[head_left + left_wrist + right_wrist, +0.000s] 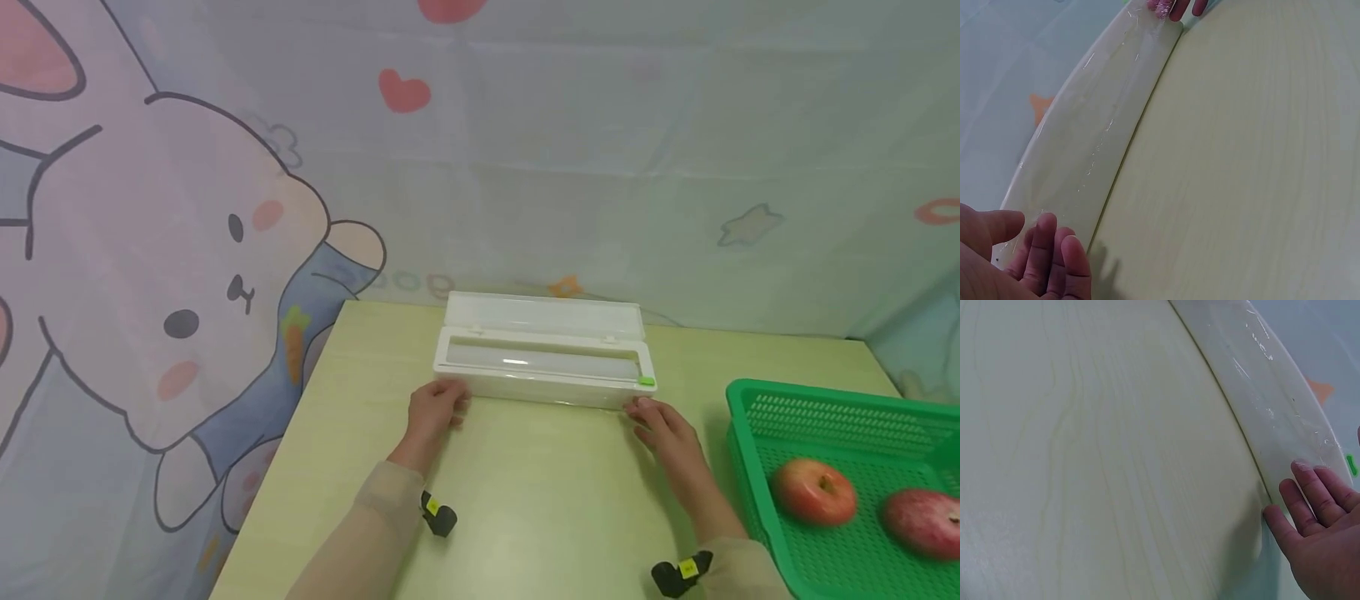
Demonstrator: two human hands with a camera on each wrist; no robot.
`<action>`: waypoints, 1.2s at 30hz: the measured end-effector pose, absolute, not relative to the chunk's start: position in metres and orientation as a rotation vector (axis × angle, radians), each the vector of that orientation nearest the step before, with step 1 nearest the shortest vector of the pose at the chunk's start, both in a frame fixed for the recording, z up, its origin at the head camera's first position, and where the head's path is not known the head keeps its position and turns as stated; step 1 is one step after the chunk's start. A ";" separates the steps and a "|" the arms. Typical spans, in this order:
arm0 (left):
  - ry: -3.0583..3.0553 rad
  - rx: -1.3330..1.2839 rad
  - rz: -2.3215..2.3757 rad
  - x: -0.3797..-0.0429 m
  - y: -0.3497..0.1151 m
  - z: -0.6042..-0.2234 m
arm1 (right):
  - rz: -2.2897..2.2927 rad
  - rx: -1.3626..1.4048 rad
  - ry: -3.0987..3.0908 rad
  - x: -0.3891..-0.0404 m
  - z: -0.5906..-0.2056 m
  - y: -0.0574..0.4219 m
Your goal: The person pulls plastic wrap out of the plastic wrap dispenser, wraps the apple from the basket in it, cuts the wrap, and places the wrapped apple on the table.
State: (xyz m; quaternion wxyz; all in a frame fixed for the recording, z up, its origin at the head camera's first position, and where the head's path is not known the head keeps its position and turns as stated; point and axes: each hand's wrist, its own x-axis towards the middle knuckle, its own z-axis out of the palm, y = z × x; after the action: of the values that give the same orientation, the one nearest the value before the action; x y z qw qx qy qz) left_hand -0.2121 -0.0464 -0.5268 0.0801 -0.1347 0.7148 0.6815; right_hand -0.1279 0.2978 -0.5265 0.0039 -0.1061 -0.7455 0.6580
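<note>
A white cling film dispenser [543,387] lies at the back of the table, its clear lid [543,315] raised. Inside is a roll of film [540,360]; a small green slider [646,381] sits at the right front corner. Shiny, wrinkled film [1107,119] hangs over the front face. My left hand [438,408] is at the front left corner, thumb and fingers [1041,256] apart in the left wrist view. At the right corner, my right hand [667,429] touches the film with fairly straight fingers [1316,494]; its thumb is mostly out of the right wrist view.
A green plastic basket [742,433] stands on the right, holding a red apple [814,492] and a dark pink fruit [924,522]. Behind the pale wooden table [540,500] hangs a printed cloth [562,167] with a cartoon rabbit.
</note>
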 end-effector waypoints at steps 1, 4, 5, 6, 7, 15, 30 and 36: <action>2.139 -0.399 2.043 -0.212 -0.046 -0.526 | 2.059 -0.330 -2.343 -0.129 -0.527 0.297; 2.138 -0.394 2.047 -0.211 -0.046 -0.525 | 2.050 -0.330 -2.357 -0.130 -0.527 0.296; 2.139 -0.392 2.047 -0.211 -0.046 -0.524 | 2.039 -0.329 -2.369 -0.131 -0.527 0.296; 2.140 -0.392 2.044 -0.211 -0.046 -0.524 | 2.029 -0.330 -2.378 -0.132 -0.528 0.296; 2.141 -0.392 2.040 -0.210 -0.046 -0.523 | 2.022 -0.333 -2.381 -0.133 -0.528 0.296; 2.156 -0.362 2.028 -0.206 -0.048 -0.520 | 1.962 -0.376 -2.400 -0.138 -0.529 0.294; 1.998 -0.321 2.170 -0.205 -0.048 -0.520 | 2.057 -0.357 -2.188 -0.139 -0.530 0.285; 1.658 -0.328 2.344 -0.203 -0.046 -0.519 | 2.091 -0.342 -2.087 -0.136 -0.532 0.286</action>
State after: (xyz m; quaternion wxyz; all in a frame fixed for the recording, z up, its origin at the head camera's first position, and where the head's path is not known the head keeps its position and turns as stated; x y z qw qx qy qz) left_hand -0.2027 -0.0455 -0.5186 0.1255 -0.1125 0.5690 0.8048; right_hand -0.1355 0.2862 -0.5324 0.0837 -0.1147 -0.6993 0.7006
